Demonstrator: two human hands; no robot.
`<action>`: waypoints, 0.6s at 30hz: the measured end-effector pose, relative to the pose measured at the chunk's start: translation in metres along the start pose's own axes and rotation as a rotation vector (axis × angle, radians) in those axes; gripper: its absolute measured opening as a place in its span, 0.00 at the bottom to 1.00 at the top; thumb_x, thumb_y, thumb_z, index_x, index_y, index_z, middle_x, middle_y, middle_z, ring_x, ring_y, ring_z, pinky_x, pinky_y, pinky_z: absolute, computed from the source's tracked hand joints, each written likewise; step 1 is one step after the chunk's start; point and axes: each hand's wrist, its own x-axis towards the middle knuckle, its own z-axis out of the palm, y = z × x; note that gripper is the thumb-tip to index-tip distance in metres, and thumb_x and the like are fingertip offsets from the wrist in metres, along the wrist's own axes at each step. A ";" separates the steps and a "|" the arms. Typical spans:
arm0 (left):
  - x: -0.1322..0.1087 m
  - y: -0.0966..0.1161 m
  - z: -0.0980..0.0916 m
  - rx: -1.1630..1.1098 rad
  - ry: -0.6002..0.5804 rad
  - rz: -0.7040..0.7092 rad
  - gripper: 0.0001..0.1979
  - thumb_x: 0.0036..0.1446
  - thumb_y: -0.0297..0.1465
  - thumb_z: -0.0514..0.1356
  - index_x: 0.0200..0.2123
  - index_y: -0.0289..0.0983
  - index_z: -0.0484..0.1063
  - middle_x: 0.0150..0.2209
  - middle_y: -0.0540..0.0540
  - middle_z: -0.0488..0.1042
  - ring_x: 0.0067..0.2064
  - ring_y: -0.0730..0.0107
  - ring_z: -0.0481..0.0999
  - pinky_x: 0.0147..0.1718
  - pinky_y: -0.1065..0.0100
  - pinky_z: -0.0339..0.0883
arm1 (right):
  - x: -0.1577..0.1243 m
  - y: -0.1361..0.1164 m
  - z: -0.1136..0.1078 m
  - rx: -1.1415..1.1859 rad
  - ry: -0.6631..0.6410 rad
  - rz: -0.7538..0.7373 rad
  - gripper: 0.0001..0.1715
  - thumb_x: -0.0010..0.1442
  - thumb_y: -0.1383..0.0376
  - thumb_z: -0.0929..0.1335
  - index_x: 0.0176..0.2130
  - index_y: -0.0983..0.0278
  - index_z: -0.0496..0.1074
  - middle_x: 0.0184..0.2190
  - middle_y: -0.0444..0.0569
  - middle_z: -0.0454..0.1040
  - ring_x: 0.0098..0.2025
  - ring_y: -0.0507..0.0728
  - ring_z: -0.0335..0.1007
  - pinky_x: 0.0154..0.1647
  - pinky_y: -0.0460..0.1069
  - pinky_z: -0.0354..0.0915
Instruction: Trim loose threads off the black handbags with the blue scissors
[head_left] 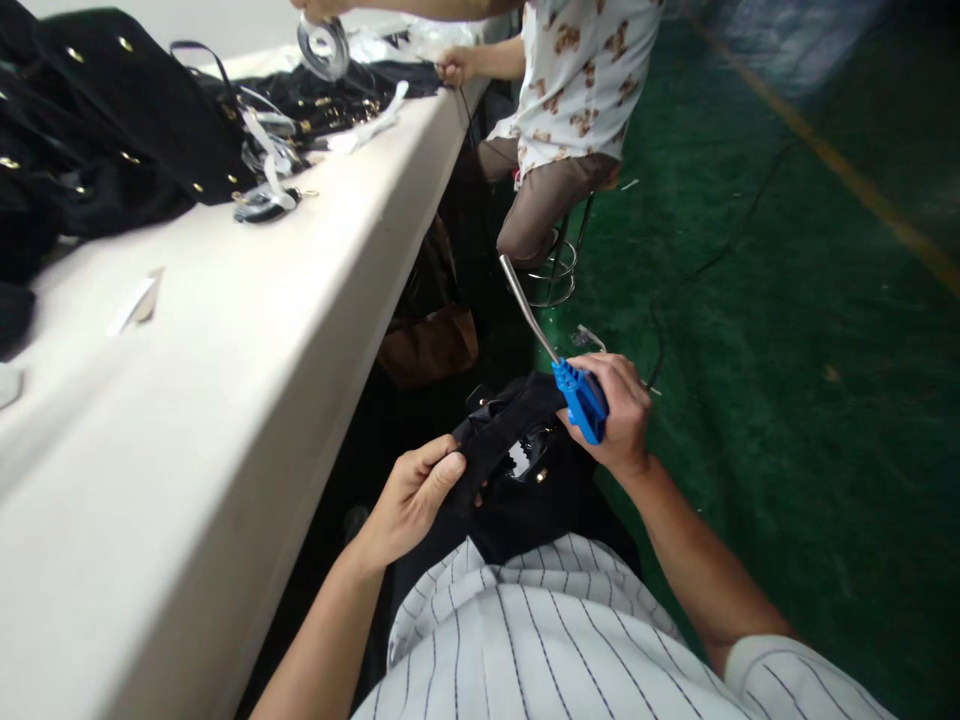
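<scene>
A black fabric bag (495,440) with gold-coloured metal fittings lies across my lap. My left hand (416,495) pinches its upper edge between thumb and fingers. In my right hand (619,410) is a blue long-necked lighter (581,400), its bent metal tube pointing up and away from me. The tube's tip is in the air, apart from the bag. My right fingers wrap the blue handle close to the bag's right side; whether they also grip the fabric I cannot tell. A shiny clear and white piece (520,458) shows in the bag's opening.
On my left runs a long white table (225,400). Black bags (142,100) with gold fittings are piled on it, with white strips and a tag nearby. A co-worker (585,80) sits on a metal stool (559,270) farther along. A black cord (712,260) crosses the green floor.
</scene>
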 end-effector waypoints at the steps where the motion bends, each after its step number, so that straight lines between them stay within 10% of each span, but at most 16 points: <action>1: -0.005 0.001 0.000 0.004 0.022 -0.022 0.20 0.68 0.43 0.54 0.30 0.36 0.72 0.27 0.46 0.76 0.27 0.70 0.73 0.26 0.70 0.63 | 0.000 -0.003 -0.006 -0.004 0.005 -0.017 0.19 0.62 0.61 0.68 0.53 0.61 0.70 0.45 0.54 0.73 0.48 0.68 0.70 0.54 0.63 0.64; 9: -0.018 -0.009 -0.005 0.069 0.082 0.102 0.18 0.64 0.42 0.59 0.26 0.37 0.65 0.26 0.47 0.70 0.29 0.70 0.69 0.29 0.68 0.64 | -0.006 -0.031 -0.029 0.125 -0.092 0.119 0.18 0.57 0.64 0.72 0.48 0.58 0.72 0.43 0.50 0.75 0.45 0.66 0.73 0.50 0.60 0.69; 11: -0.015 -0.021 -0.008 0.096 0.094 0.214 0.18 0.60 0.42 0.64 0.27 0.37 0.66 0.38 0.41 0.73 0.43 0.61 0.74 0.44 0.61 0.71 | -0.006 -0.034 -0.028 0.163 -0.135 0.188 0.16 0.56 0.65 0.72 0.46 0.58 0.72 0.41 0.48 0.75 0.43 0.64 0.73 0.48 0.58 0.69; 14: -0.008 -0.042 -0.012 0.229 0.100 0.270 0.24 0.45 0.48 0.73 0.33 0.37 0.70 0.66 0.34 0.59 0.67 0.41 0.58 0.66 0.45 0.54 | -0.005 -0.037 -0.025 0.211 -0.178 0.270 0.16 0.53 0.67 0.72 0.43 0.59 0.74 0.37 0.44 0.74 0.39 0.61 0.73 0.43 0.55 0.69; 18: 0.007 -0.073 -0.010 0.277 0.009 0.099 0.48 0.33 0.50 0.76 0.57 0.42 0.65 0.74 0.34 0.36 0.73 0.35 0.40 0.69 0.39 0.43 | -0.005 -0.038 -0.021 0.238 -0.202 0.321 0.13 0.54 0.68 0.71 0.41 0.59 0.74 0.35 0.43 0.74 0.36 0.59 0.72 0.39 0.53 0.68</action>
